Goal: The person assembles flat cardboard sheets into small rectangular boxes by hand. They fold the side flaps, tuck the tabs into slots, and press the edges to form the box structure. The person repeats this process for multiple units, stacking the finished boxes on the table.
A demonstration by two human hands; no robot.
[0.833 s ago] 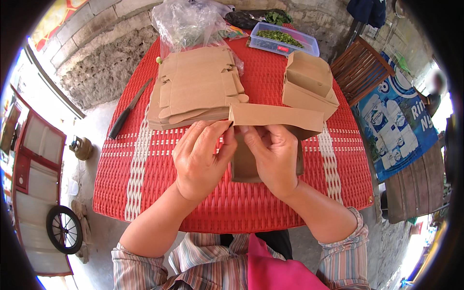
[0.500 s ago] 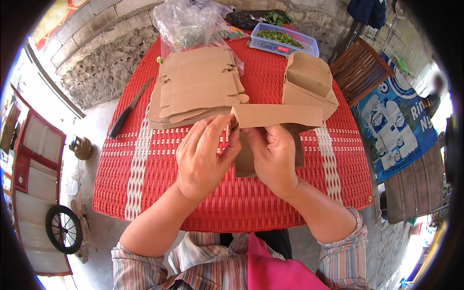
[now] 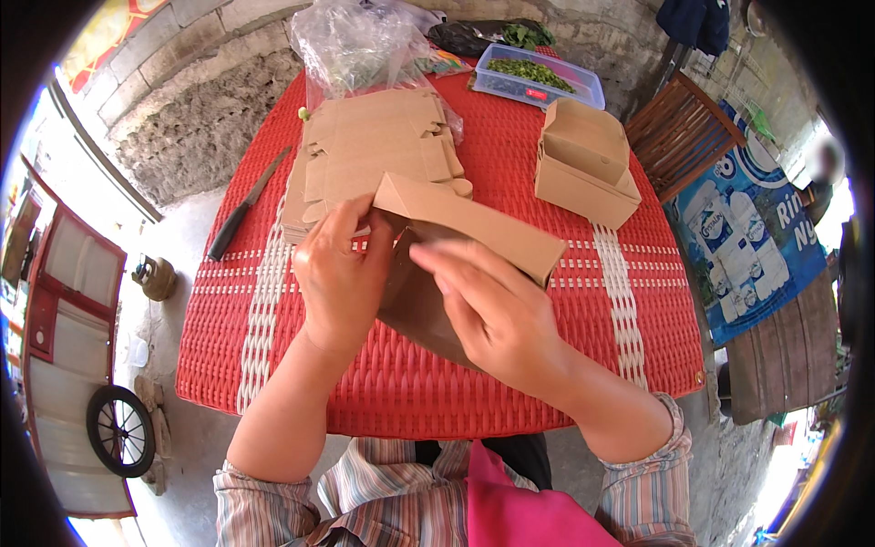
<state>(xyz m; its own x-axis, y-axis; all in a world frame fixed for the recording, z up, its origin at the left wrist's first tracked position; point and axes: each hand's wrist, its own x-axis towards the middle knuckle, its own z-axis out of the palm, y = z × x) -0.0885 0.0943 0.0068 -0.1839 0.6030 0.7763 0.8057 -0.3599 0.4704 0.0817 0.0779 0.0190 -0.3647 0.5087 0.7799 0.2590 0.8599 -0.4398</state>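
Observation:
A brown cardboard box [image 3: 474, 223], partly folded up, is tilted over the near middle of the table. Its long side wall stands up, and its darker inside faces me. My left hand [image 3: 337, 273] pinches the box at its left corner. Across the inside reaches my right hand [image 3: 497, 314], fingers stretched toward that same corner and a little blurred; its palm side is hidden. Just beyond lies a stack of flat, die-cut cardboard box blanks [image 3: 369, 128]. Farther right stands a folded cardboard box [image 3: 588, 187] with its lid raised.
On the red woven table [image 3: 214, 365] a knife [image 3: 246, 208] lies left of the stack. At the back are a clear plastic bag [image 3: 355, 46], a black bag [image 3: 460, 38] and a plastic tub [image 3: 583, 91] of chopped greens. A wooden chair [image 3: 679, 137] stands at the right.
The box has swung from nearly level to slanting down toward the right and shifted left. My left hand moved left with its corner; my right hand let go of the wall and stretched its fingers.

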